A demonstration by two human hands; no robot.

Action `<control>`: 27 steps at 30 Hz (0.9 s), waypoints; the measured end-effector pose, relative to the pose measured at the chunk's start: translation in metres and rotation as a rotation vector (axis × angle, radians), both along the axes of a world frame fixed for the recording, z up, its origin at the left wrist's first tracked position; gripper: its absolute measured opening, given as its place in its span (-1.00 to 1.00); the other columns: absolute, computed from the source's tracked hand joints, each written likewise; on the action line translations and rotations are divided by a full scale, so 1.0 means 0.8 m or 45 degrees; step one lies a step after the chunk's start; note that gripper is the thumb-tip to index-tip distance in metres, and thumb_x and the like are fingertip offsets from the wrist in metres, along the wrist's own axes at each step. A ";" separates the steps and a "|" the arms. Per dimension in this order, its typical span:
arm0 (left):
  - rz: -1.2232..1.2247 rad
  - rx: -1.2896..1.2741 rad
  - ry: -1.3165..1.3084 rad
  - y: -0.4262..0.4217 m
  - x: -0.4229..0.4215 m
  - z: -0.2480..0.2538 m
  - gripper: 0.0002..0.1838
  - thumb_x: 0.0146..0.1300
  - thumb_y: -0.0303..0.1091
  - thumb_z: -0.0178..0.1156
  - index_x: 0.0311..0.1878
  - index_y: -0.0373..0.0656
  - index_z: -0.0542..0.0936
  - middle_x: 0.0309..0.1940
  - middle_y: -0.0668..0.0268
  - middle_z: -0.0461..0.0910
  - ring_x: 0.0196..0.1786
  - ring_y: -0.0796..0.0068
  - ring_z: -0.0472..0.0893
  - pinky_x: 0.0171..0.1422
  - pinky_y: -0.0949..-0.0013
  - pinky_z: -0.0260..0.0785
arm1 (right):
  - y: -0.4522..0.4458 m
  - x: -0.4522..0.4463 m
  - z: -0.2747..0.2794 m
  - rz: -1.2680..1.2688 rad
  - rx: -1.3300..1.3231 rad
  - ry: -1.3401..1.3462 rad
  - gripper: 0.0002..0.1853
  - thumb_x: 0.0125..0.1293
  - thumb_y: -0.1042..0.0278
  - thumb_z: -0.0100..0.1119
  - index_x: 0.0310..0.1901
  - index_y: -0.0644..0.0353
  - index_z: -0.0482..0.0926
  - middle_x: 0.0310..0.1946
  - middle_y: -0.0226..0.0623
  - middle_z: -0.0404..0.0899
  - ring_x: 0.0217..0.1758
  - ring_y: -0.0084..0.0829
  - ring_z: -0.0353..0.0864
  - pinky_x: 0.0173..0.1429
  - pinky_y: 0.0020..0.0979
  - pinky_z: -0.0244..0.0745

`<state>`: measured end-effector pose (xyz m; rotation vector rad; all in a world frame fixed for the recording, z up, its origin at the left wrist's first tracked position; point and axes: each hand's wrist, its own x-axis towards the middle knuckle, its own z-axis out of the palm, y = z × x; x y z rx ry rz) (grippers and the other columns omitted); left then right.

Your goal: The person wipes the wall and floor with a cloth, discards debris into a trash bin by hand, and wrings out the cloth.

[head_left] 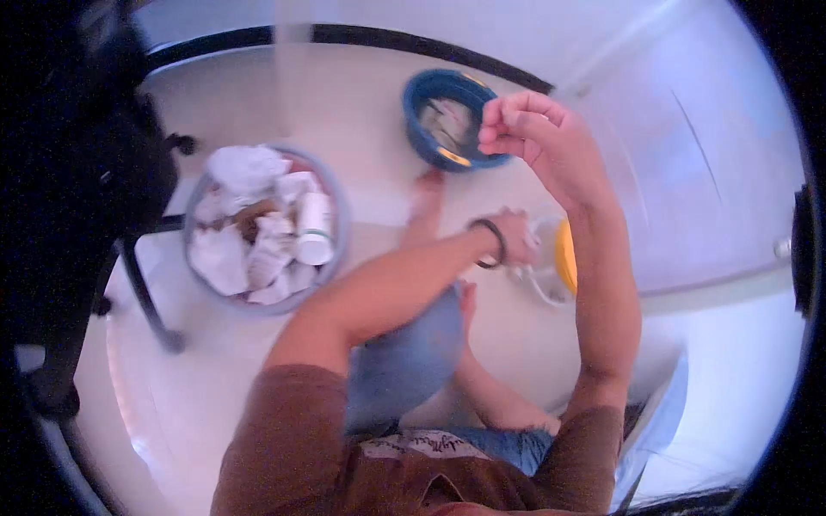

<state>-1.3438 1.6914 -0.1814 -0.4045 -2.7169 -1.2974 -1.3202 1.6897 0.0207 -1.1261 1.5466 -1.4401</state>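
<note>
My right hand (535,129) is raised beside the right rim of a blue basin (415,129), its fingers curled and pressed together; anything between them is too small or hidden to tell. Inside the basin lie pale items (446,122), under what looks like water. My left hand (516,238), below a dark wristband (492,243), reaches across to a white looped item (544,284) and a yellow round object (564,256). Motion blurs its fingers, so its grip is unclear. My right forearm partly covers the yellow object.
At left on the pale floor, a grey bin (342,219) holds crumpled white paper (225,260) and a white bottle (314,228) with a green band. A black wheeled chair (129,172) stands farther left. My bare legs and a foot (428,193) show between the arms.
</note>
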 end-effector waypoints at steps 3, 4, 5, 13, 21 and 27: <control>0.096 0.254 -0.159 0.006 0.012 0.028 -0.81 0.00 -0.15 0.13 -0.43 -0.05 0.51 -0.37 0.21 0.59 -0.29 0.10 0.58 -0.18 0.07 0.44 | -0.079 0.076 0.015 0.230 0.011 0.116 -0.81 0.24 0.35 0.16 -0.29 0.35 0.57 -0.35 -0.24 0.61 -0.25 -0.44 0.65 -0.05 -0.48 0.56; 0.108 0.288 -0.169 0.006 0.014 0.033 -0.80 0.00 -0.14 0.14 -0.41 -0.06 0.51 -0.35 0.20 0.58 -0.27 0.10 0.58 -0.17 0.07 0.44 | -0.102 0.096 0.012 0.312 0.014 0.100 -0.84 0.25 0.39 0.13 -0.29 0.34 0.55 -0.31 -0.23 0.60 -0.23 -0.43 0.64 -0.03 -0.45 0.56; 0.117 0.295 -0.161 0.003 0.017 0.036 -0.78 0.00 -0.13 0.14 -0.39 -0.07 0.51 -0.34 0.19 0.58 -0.26 0.10 0.58 -0.16 0.07 0.44 | -0.122 0.113 0.008 0.389 0.021 0.079 -0.86 0.26 0.42 0.11 -0.29 0.33 0.54 -0.27 -0.21 0.58 -0.21 -0.43 0.63 -0.01 -0.42 0.55; 0.214 0.379 -0.122 -0.013 0.049 0.038 -0.62 0.00 -0.06 0.20 -0.22 -0.14 0.50 -0.23 0.10 0.56 -0.14 0.07 0.57 -0.08 0.04 0.43 | -0.201 0.194 -0.063 0.680 0.206 0.078 -0.87 0.23 0.45 0.11 -0.30 0.32 0.59 -0.37 -0.24 0.63 -0.27 -0.48 0.64 -0.11 -0.52 0.54; 0.262 0.418 -0.073 -0.020 0.057 0.038 -0.44 0.00 0.02 0.26 -0.04 -0.20 0.49 -0.11 0.02 0.53 -0.02 0.04 0.56 0.00 0.02 0.43 | -0.213 0.198 -0.095 0.650 0.168 0.983 -0.85 0.16 0.44 0.15 -0.28 0.29 0.64 -0.43 -0.17 0.63 -0.34 -0.34 0.62 -0.17 -0.40 0.49; 0.343 0.449 -0.150 -0.015 0.062 0.051 -0.30 -0.05 0.05 0.33 0.09 -0.22 0.43 -0.04 -0.02 0.51 0.05 0.02 0.56 0.04 0.01 0.44 | -0.209 0.193 -0.108 0.565 -0.066 1.137 -0.85 0.13 0.43 0.25 -0.28 0.30 0.62 -0.36 -0.17 0.62 -0.25 -0.27 0.60 -0.07 -0.36 0.47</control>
